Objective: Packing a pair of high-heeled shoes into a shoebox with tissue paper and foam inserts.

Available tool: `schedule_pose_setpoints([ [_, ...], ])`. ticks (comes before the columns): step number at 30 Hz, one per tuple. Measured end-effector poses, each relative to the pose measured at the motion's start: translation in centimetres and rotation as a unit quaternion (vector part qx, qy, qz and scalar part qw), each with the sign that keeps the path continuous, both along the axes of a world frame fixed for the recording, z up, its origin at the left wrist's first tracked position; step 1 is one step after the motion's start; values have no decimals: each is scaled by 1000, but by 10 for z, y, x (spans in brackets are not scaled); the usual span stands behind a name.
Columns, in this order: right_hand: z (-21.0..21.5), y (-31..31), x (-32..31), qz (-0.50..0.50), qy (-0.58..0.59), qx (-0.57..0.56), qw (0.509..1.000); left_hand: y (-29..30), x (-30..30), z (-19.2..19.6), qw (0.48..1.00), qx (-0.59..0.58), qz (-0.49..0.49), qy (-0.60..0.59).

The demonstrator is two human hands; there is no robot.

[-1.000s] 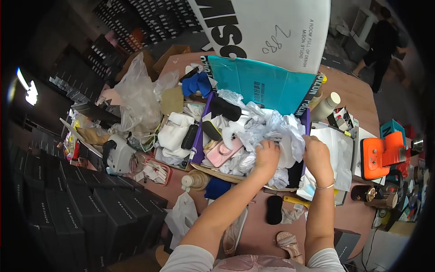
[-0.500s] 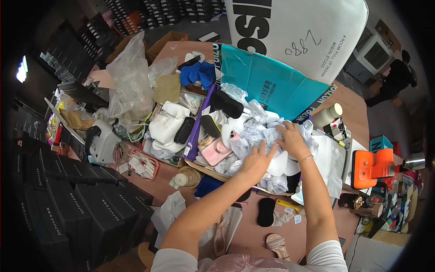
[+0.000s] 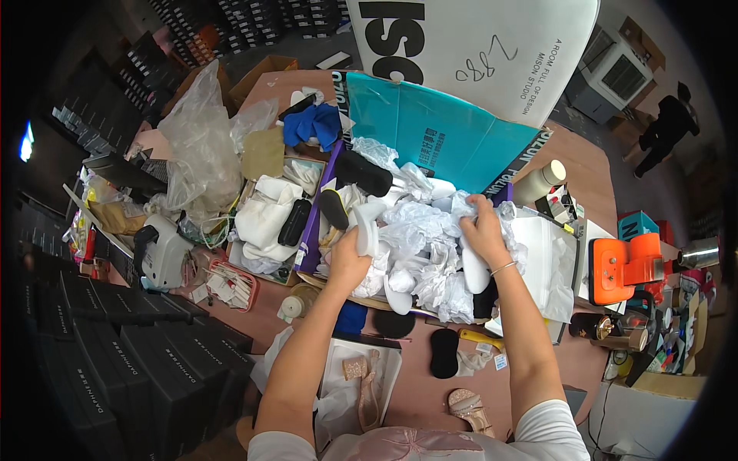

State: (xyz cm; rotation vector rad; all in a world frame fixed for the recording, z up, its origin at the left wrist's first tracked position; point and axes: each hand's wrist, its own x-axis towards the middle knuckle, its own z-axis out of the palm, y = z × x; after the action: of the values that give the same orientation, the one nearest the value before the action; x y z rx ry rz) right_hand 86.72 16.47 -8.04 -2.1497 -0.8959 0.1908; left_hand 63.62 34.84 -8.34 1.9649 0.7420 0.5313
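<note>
White curved piece is in your left hand, above the near left part of the purple-sided box. Your left fingers seem to pinch it near its lower end, though the piece hides most of their tips. You hold it tipped up, probably because that lifts it clear of the crumpled white wrapping heaped beside it.

Your right hand is at the right part of the same heap, fingers bent, just beside a flat white piece. I cannot tell whether those fingers grip that piece, some wrapping or nothing. With your 2 hands set apart like this, the loose middle of the heap lies between them, likely easier to see.

The teal flap stands raised behind the box, which seems to leave the near side free for your forearms. Closer to you, 1 sandal lies on the table and a 2nd sandal rests in a shallow white box, perhaps placed there to be within easy reach.
</note>
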Motion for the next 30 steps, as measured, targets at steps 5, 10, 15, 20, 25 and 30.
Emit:
schedule_pose_setpoints([
  [5, 47, 0, -12, 118, -166, -122, 971, 8, 1, -13, 998, -53, 4, 26],
  [10, 48, 19, -55, 223, -159, -262, 926, 14, -3, -26, 988, -149, 47, -20],
  [15, -13, 24, -49, 123, -200, -227, 945, 19, -6, -21, 919, -368, 93, -104],
  [20, -22, 15, -10, 55, -47, -46, 996, 28, -19, -17, 857, -481, 84, -163],
  [25, -23, 8, 4, -6, 74, 15, 997, 26, -17, -8, 838, -509, 98, -170],
  [30, -29, 7, 9, -17, 131, 41, 990, 19, -17, 0, 853, -482, 99, -176],
])
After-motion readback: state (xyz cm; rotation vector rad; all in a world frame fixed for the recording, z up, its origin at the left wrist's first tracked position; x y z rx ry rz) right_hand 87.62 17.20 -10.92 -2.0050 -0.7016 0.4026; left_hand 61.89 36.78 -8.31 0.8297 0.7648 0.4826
